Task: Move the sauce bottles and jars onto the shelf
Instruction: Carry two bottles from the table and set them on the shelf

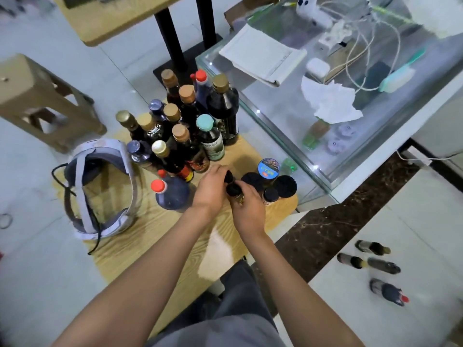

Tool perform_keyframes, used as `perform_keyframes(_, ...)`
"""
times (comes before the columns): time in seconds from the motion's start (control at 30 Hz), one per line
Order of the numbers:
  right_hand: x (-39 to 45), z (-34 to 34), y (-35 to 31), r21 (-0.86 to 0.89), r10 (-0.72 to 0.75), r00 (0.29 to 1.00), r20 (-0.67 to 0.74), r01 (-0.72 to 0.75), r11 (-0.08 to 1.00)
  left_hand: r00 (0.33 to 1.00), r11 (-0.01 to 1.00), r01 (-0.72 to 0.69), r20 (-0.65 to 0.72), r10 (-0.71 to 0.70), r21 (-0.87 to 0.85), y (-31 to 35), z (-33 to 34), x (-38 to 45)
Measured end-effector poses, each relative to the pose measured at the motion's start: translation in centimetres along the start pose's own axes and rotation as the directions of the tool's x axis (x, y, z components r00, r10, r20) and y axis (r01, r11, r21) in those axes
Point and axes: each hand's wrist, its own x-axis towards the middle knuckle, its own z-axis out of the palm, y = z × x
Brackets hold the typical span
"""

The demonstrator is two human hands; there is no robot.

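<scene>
- Left hand [213,189] curls its fingers round 1 small black-capped bottle [228,177] on the wooden table [140,236].
- Right hand [248,209] grips a 2nd black-capped bottle [234,190], touching the 1st.
- Black-lidded jars [284,186] stand just right of the hands; tall sauce bottles [180,126] cluster behind.
- 4 bottles [370,262] lie on the white shelf [375,221], lower right.
- Headset [100,189] rests at table's left.
</scene>
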Motion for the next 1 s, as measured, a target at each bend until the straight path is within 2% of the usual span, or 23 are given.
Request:
perform_keyframes(0.13, -0.3, -0.9, -0.1, 0.088, -0.028, 0.999, -0.03, 0.031, 0.996, 0.999, 0.993, 0.028, -0.031, -0.031, -0.111, -0.6, -0.2, -1.4)
perform_keyframes(0.23, -1.2, -1.6, -0.9, 0.177, -0.035, 0.999, -0.01, 0.036, 0.984, 0.993, 0.982, -0.026, -0.116, 0.004, -0.185, -1.4, -0.8, -3.3)
perform_keyframes(0.43, -4.7, -2.5, -3.5, 0.299, 0.035, 0.999, -0.021, -0.027, 0.954, 0.987, 0.921, -0.101, -0.153, 0.045, -0.377, -3.0, -2.4, -7.8)
perform_keyframes(0.6, -10.9, -3.6, -6.1, 0.395, 0.033, 0.981, -0.19, 0.045, 0.917, 0.971, 0.808, -0.225, -0.189, 0.143, -0.545, -3.2, -4.9, -12.3)
perform_keyframes(0.73, -16.2, -5.5, -7.9, 0.48, 0.059, 0.94, -0.335, 0.116, 0.87, 0.946, 0.741, -0.323, -0.212, 0.245, -0.589, -2.7, -6.8, -15.5)
perform_keyframes(0.83, -20.6, -7.5, -8.7, 0.537, 0.106, 0.894, -0.435, 0.163, 0.828, 0.936, 0.647, -0.329, -0.148, 0.318, -0.688, -1.0, -8.3, -18.6)
perform_keyframes(0.93, -25.1, -10.1, -9.1, 0.566, 0.135, 0.845, -0.517, 0.22, 0.794, 0.911, 0.607, -0.321, -0.063, 0.407, -0.727, 1.3, -9.1, -21.1)
perform_keyframes(1.0, -28.2, -12.0, -9.0, 0.568, 0.147, 0.812, -0.565, 0.254, 0.783, 0.897, 0.545, -0.26, 0.008, 0.441, -0.797, 3.8, -9.6, -23.2)
